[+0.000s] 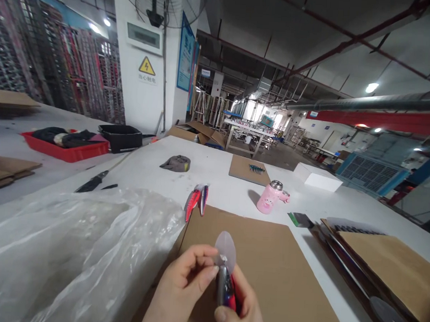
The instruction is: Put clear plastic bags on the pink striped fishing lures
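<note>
My left hand [181,286] and my right hand [241,309] meet at the bottom centre, above a brown cardboard sheet [267,264]. Together they hold a small fishing lure [226,281] with a grey and red body and a clear oval lip pointing up. The left thumb and fingers pinch the lure near the lip. The right fingers wrap the red body from below. Two more red and purple lures [196,201] lie at the cardboard's far left corner.
A crumpled clear plastic bag [69,249] covers the table's left. A pink bottle [271,196], a white box [317,178], a cardboard piece with small lures [248,170], a grey cloth [176,163], a black knife [91,182], a red tray [66,146] and stacked cardboard sheets [385,271] lie around.
</note>
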Available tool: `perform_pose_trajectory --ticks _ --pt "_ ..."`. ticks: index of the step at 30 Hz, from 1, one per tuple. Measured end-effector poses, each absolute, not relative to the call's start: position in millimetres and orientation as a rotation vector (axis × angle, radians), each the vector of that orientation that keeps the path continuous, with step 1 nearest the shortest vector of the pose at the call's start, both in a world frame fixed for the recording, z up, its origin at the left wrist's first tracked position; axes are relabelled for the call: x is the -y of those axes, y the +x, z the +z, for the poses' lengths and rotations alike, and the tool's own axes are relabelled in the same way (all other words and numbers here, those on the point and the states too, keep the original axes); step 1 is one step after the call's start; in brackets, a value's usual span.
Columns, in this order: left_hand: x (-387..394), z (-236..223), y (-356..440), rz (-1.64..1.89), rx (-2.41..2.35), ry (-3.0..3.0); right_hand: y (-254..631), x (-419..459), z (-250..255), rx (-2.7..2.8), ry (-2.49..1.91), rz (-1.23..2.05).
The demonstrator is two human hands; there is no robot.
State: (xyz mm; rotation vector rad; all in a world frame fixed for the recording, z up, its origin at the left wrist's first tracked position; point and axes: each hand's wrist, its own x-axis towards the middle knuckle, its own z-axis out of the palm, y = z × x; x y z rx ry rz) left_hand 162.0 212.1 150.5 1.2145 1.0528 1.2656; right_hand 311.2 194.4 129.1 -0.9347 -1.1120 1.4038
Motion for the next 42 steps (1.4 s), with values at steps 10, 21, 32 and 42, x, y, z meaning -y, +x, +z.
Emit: perform_pose_trajectory --ticks 10,21,32,42 --pt "-211.5 153.7 162.3 1.284 -0.961 1.287 312.6 -194.5 130.9 1.152 -0.905 1.356" --pt "-207.0 164.9 159.0 1.378 -0.912 1.471 314.1 -193.5 130.8 1.305 -0.777 1.35" --pt "-210.0 156.3 154.3 1.535 -1.233 1.446 324.6 -193.9 102.8 1.282 -0.905 1.275" --pt "-207.3 159.9 154.8 1.534 -1.175 1.607 318.9 -193.9 93.3 1.301 -0.892 1.208"
